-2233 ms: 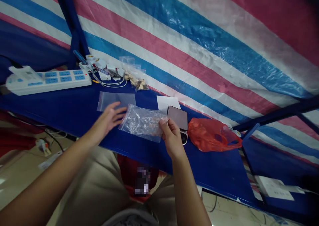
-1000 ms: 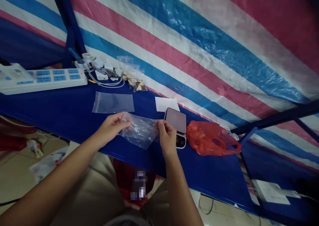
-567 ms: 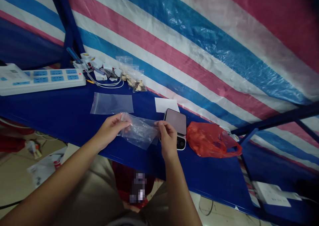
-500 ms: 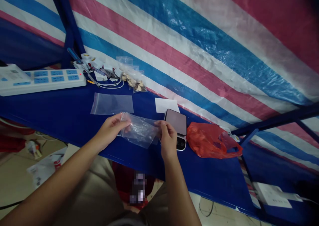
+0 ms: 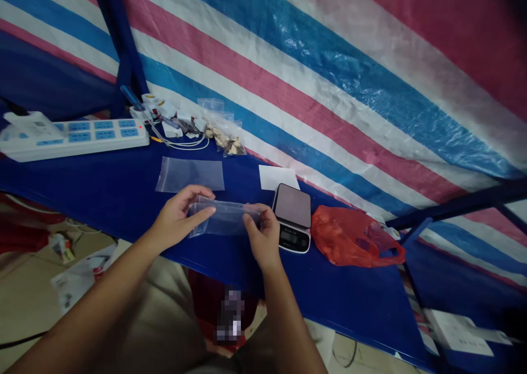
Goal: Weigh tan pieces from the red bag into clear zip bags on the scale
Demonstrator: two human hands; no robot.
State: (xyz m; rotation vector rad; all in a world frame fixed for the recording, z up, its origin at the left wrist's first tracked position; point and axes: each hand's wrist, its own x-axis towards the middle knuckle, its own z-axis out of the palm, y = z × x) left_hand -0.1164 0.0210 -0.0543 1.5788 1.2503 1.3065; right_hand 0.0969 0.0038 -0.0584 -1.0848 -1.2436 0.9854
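A clear plastic zip bag (image 5: 228,218) is stretched between my two hands above the blue table. My left hand (image 5: 181,216) grips its left end, thumb on the near face and fingers behind. At the other end, my right hand (image 5: 263,232) pinches the bag between thumb and fingers. Nothing shows inside the bag. A second clear bag (image 5: 191,174) lies flat just beyond my left hand. Close to the right of my right hand stands a small digital scale (image 5: 293,206) with a grey top plate, its readout too dim to read.
A red plastic bag (image 5: 354,236) sits right of the scale, with white paper (image 5: 279,177) behind it. Filled small bags (image 5: 225,135) lie at the back beside tangled cables and adapters. A power strip (image 5: 82,138) occupies the left. Striped sheeting (image 5: 288,77) hangs behind the table (image 5: 123,198).
My right hand has moved left, closer to my left hand, uncovering the scale's display. The bag between them now looks narrower in height and tilted. The camera view has shifted slightly.
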